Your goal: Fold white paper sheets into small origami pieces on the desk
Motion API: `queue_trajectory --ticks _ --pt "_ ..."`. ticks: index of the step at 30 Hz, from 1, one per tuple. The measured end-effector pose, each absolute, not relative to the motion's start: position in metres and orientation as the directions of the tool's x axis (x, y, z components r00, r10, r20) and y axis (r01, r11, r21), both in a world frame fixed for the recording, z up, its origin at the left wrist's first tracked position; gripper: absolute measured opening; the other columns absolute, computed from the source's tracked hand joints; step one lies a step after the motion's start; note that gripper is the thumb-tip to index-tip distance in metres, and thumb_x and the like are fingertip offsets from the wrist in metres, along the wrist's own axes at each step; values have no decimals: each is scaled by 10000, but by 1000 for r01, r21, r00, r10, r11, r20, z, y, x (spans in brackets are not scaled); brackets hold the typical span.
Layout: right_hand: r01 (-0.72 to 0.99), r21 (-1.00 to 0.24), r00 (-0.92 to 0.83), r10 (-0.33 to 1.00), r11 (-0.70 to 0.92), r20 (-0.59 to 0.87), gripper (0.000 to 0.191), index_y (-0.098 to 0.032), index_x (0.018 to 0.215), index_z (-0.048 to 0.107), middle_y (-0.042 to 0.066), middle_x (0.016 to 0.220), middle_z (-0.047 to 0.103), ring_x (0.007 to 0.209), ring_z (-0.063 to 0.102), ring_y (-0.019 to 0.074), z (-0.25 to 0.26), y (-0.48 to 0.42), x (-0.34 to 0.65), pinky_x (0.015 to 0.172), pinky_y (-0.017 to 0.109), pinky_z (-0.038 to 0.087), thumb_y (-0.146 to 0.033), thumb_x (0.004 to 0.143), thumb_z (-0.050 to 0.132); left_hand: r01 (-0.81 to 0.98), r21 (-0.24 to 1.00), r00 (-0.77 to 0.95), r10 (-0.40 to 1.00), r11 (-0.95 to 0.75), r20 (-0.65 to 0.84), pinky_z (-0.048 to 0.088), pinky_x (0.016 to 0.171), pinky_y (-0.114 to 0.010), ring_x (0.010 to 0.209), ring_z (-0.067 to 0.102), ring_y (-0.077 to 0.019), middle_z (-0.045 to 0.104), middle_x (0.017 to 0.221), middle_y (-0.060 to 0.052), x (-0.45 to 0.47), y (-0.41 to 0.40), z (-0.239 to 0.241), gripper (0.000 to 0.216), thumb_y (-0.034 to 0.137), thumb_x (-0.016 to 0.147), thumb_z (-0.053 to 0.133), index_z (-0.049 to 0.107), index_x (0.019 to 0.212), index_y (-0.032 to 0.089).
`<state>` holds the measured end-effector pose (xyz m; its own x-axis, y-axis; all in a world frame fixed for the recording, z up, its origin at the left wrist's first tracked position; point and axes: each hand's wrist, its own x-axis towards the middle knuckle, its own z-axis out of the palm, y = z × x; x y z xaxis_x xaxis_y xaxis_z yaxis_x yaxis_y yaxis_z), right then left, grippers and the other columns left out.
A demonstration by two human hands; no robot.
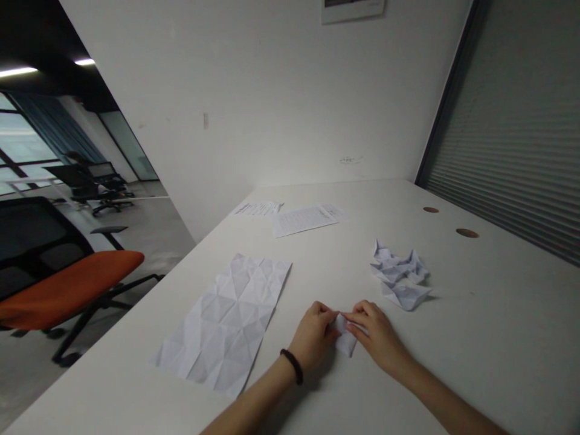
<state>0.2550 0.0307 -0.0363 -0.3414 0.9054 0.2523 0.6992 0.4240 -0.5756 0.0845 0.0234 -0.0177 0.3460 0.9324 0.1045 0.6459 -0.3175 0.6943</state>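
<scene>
A small folded piece of white paper [346,344] is held between my two hands, just above or on the white table. My left hand [317,331] pinches its left side, and a dark beaded bracelet [292,366] circles that wrist. From the right, my right hand [375,332] grips the paper's upper edge with thumb and fingers. Part of the paper is hidden behind my fingers. To the left lies a large creased sheet [231,320], spread out and covered in triangular fold lines. Several folded white paper shapes [399,275] sit in a cluster beyond my right hand.
Printed sheets [306,220] lie toward the far end of the white table [475,338]. Two round cable holes [467,232] are near the right edge, beside a window with blinds [512,133]. An orange-seated office chair [77,290] stands left of the table.
</scene>
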Motion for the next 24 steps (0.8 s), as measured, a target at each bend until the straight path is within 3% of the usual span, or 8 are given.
queue_trajectory --ticks 10,18,24 --pt "645 -637 -414 893 423 174 228 -253 976 660 42 857 597 862 513 209 -29 31 257 782 354 408 -198 786 546 624 734 325 943 -268 68 451 721 -273 746 549 -161 580 838 -36 79 18 -7 267 84 697 521 638 924 161" --pt "630 -671 -422 898 391 127 196 -234 896 636 31 890 603 915 514 210 -20 26 255 822 364 381 -145 769 516 376 921 253 968 -104 6 494 727 -263 824 557 -140 510 1019 -72 80 16 -16 466 -22 606 597 564 1042 139" --pt "634 -677 -412 904 375 115 166 -228 888 615 33 912 598 938 513 210 -16 21 253 841 370 371 -158 769 524 302 946 267 963 -117 33 497 724 -268 864 565 -157 516 1016 -74 85 14 -18 502 -91 593 560 567 1034 148"
